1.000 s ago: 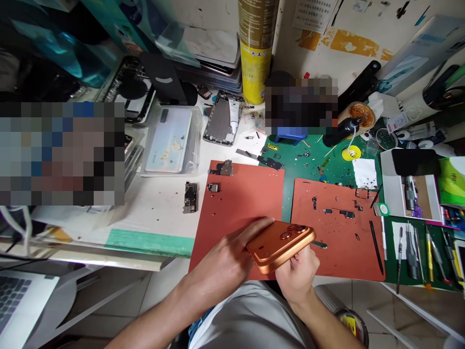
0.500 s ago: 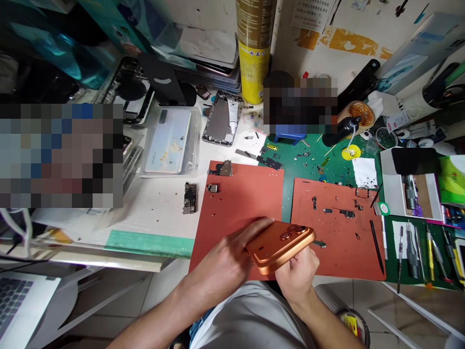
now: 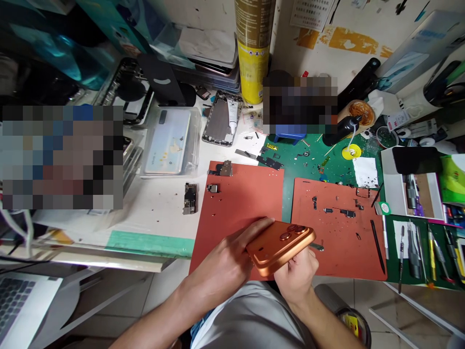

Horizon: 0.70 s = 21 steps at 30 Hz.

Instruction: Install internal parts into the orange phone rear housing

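A copper-orange phone housing [image 3: 274, 247], camera side up with round lens rings at its far right end, is held tilted above the front of the red mats. My left hand [image 3: 234, 252] is closed on its left end, thumb and fingers along the edge. Beneath its right half is my right hand [image 3: 298, 271], fingers curled in; the housing hides the fingertips and whatever they grip. Just past the right hand a small greyish metal piece [image 3: 317, 246] shows; whether the hand holds it I cannot tell.
Logic board [image 3: 189, 198] and camera modules [image 3: 225, 168] lie left. Small parts [image 3: 348, 213] and a black stick [image 3: 377, 246] are on the right mat [image 3: 337, 261]. Tools [image 3: 413, 252] line the right edge. A yellow spray can [image 3: 252, 72] stands behind. A white phone [image 3: 167, 140] rests back left.
My right hand has shifted very slightly left and down under the housing, and the greyish metal piece has moved slightly left and down. My left hand keeps its hold.
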### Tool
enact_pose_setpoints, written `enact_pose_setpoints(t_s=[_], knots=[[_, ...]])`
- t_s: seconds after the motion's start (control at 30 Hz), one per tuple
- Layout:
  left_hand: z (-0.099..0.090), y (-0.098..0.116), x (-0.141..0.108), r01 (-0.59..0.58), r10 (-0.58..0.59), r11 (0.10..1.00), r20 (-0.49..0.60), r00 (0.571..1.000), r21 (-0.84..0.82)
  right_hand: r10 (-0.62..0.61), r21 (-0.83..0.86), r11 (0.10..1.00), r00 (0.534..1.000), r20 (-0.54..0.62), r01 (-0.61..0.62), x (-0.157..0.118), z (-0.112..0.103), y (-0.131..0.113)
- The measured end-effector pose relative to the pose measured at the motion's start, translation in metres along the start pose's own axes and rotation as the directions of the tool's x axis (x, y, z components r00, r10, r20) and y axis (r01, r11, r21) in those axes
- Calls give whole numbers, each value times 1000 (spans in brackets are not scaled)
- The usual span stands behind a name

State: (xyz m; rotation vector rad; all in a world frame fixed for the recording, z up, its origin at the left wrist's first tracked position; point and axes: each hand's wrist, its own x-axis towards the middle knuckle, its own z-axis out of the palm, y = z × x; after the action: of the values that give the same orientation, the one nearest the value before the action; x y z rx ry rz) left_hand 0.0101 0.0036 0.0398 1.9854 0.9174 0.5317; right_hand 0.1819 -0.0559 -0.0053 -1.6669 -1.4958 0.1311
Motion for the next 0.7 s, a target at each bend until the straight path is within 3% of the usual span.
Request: enact_pose_setpoints(t_s=[0.4,0.7], knots=[[4,-4,-2,-44,45,999,-16,999,25,28,0,1000,1000,0,-28,1,-3,2],[4,-5,0,-76,77,997,-36,996,32,-27,-39,999,998,55,29,-3,-4,5]])
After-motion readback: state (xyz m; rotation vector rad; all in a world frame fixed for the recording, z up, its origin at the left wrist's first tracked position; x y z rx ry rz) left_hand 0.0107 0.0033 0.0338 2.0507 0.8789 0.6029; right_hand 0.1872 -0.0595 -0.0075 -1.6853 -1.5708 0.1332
